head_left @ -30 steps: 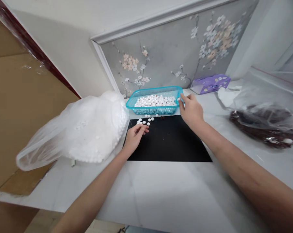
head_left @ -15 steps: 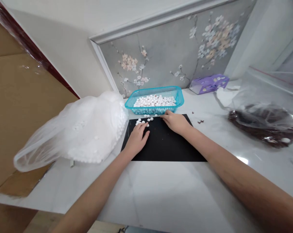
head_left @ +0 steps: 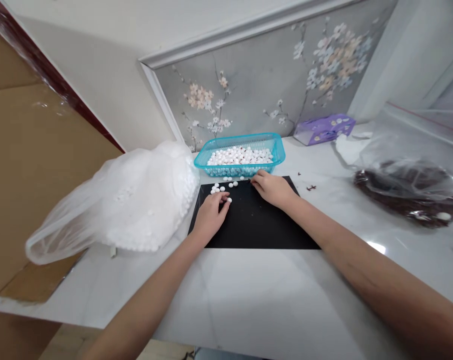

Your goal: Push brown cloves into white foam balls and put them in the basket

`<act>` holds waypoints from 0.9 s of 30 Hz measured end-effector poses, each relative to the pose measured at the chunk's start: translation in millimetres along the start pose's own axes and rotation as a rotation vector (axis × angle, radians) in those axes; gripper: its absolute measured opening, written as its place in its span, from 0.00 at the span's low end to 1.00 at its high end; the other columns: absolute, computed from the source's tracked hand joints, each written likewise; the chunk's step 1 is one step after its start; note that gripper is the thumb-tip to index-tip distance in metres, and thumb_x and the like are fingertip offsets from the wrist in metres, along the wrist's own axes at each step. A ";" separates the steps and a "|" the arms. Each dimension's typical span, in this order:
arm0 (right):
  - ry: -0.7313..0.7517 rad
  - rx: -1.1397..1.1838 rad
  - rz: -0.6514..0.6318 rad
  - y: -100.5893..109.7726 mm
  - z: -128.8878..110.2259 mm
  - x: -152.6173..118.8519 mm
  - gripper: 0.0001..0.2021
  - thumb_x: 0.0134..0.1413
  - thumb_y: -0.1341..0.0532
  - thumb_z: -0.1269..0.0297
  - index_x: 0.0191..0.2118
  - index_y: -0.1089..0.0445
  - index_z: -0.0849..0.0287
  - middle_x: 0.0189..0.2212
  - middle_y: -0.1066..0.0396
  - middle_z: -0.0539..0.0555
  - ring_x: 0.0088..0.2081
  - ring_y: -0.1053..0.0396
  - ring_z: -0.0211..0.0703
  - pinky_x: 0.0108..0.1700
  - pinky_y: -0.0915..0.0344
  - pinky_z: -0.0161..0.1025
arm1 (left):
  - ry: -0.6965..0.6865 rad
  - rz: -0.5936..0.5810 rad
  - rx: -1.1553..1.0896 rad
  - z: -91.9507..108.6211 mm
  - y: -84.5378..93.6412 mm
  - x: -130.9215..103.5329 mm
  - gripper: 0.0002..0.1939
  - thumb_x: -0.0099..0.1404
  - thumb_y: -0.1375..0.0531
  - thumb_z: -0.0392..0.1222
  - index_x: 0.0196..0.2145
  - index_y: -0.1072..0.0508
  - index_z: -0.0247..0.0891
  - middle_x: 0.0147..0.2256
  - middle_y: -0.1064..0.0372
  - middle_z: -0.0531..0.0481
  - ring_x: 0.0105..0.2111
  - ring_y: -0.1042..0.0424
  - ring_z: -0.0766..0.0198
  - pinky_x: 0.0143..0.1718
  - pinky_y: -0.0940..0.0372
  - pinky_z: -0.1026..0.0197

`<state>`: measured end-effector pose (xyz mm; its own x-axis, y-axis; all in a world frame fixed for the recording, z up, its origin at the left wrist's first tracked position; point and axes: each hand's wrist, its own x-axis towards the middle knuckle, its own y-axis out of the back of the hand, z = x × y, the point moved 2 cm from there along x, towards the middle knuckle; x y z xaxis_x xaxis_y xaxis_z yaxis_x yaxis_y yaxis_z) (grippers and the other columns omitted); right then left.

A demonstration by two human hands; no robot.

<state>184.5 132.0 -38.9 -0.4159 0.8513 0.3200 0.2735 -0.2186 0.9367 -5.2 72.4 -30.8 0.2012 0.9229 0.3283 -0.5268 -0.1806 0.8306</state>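
Observation:
My left hand (head_left: 210, 214) is over the left part of a black mat (head_left: 264, 225), with a small white ball (head_left: 230, 200) pinched between thumb and fingertips. Several loose white balls (head_left: 216, 188) lie just beyond it at the mat's far edge. My right hand (head_left: 273, 188) rests at the far right part of the mat, its fingers pressed together near a tiny dark piece too small to name. Right behind the hands stands a blue plastic basket (head_left: 277, 162) holding many white balls, some with dark red bits.
A clear bag full of white balls (head_left: 147, 200) lies at left beside a cardboard box (head_left: 34, 150). Dark red bits (head_left: 311, 188) lie right of the mat. At right is a zip bag of dark brown pieces (head_left: 406, 192); a purple tissue pack (head_left: 326, 129) stands by the wall.
My left hand has closed its thumb and fingers on a white ball and drawn it slightly toward me. My right hand has hardly moved.

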 end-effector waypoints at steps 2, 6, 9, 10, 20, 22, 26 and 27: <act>0.001 0.037 0.009 -0.8 1.0 -0.1 0.13 0.60 0.53 0.66 0.40 0.32 0.60 0.41 0.33 0.57 0.34 0.33 0.41 0.27 0.46 0.35 | -0.038 -0.008 0.019 1.4 0.4 -0.2 0.10 0.64 0.49 0.39 0.40 0.30 0.38 0.39 0.31 0.47 0.40 0.33 0.60 0.45 0.38 0.57; -0.039 0.136 0.051 -3.3 5.6 -0.4 0.09 0.56 0.49 0.68 0.37 0.32 0.60 0.38 0.33 0.57 0.34 0.33 0.42 0.30 0.43 0.36 | -0.034 -0.011 0.004 1.8 1.6 -1.2 0.10 0.63 0.48 0.42 0.38 0.29 0.39 0.39 0.30 0.48 0.39 0.32 0.59 0.44 0.38 0.57; -0.051 0.237 0.094 -5.1 9.6 0.0 0.07 0.54 0.48 0.69 0.34 0.33 0.60 0.37 0.32 0.57 0.34 0.33 0.42 0.32 0.41 0.36 | 0.027 -0.007 -0.061 0.7 1.8 -1.8 0.10 0.62 0.46 0.44 0.39 0.28 0.40 0.38 0.29 0.48 0.38 0.31 0.60 0.41 0.37 0.58; -0.051 0.287 0.112 -5.7 10.2 0.6 0.07 0.54 0.47 0.69 0.34 0.33 0.60 0.36 0.32 0.56 0.34 0.33 0.42 0.33 0.41 0.36 | 0.047 -0.007 -0.106 0.2 1.7 -1.7 0.11 0.62 0.46 0.44 0.40 0.29 0.40 0.37 0.28 0.48 0.38 0.30 0.60 0.40 0.37 0.58; -0.183 1.114 0.171 -19.4 -33.1 8.1 0.05 0.47 0.42 0.65 0.30 0.32 0.61 0.30 0.28 0.54 0.33 0.31 0.40 0.34 0.35 0.37 | 0.201 -0.050 -0.587 -10.7 0.3 3.8 0.16 0.56 0.39 0.49 0.39 0.26 0.35 0.38 0.26 0.45 0.37 0.28 0.60 0.41 0.36 0.59; -0.150 1.148 0.192 -17.6 -44.2 5.2 0.06 0.48 0.42 0.64 0.31 0.32 0.61 0.31 0.28 0.54 0.33 0.31 0.40 0.33 0.35 0.36 | 0.241 -0.050 -0.689 -12.3 0.4 3.9 0.18 0.55 0.38 0.48 0.40 0.26 0.34 0.38 0.26 0.45 0.38 0.27 0.60 0.44 0.36 0.59; -0.128 1.085 0.244 -11.9 -53.5 -1.5 0.07 0.51 0.44 0.62 0.31 0.33 0.60 0.30 0.30 0.53 0.26 0.35 0.36 0.27 0.39 0.34 | 0.315 -0.060 -0.779 -12.8 1.2 3.8 0.20 0.52 0.36 0.46 0.41 0.27 0.34 0.36 0.25 0.45 0.38 0.27 0.60 0.45 0.37 0.57; -0.120 1.062 0.257 -11.0 -54.1 -2.7 0.07 0.51 0.44 0.62 0.31 0.33 0.60 0.30 0.30 0.52 0.24 0.37 0.35 0.26 0.40 0.34 | 0.320 -0.065 -0.783 -12.5 1.5 3.8 0.20 0.52 0.35 0.46 0.41 0.26 0.34 0.36 0.25 0.46 0.38 0.27 0.60 0.45 0.37 0.57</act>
<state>135.7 106.2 -42.4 -0.1683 0.8926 0.4183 0.9710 0.0772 0.2261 -15.5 79.8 -33.9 0.0692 0.9964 0.0496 -0.9658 0.0544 0.2534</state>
